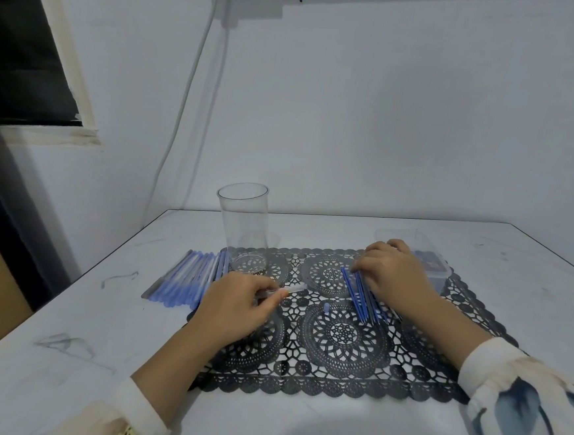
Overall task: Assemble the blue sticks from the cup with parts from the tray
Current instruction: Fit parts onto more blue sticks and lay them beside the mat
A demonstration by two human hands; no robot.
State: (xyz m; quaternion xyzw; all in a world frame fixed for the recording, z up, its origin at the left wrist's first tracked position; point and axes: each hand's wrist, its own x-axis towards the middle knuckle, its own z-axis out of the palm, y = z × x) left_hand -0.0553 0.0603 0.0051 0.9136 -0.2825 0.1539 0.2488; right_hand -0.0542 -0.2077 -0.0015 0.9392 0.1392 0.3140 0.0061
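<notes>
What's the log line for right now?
left hand: holds clear tube | right hand: on blue sticks | cup: empty

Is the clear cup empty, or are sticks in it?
Empty: the upright clear cup shows only wall and mat through it.

Black lace placemat [335,375] lies on white table [66,303].

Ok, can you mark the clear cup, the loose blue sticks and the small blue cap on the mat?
clear cup [242,220]: head view, on its front wall, about mid-height.
loose blue sticks [355,301]: head view, on the leftmost stick, past mid-length.
small blue cap [326,308]: head view, on the middle of its body.
</notes>
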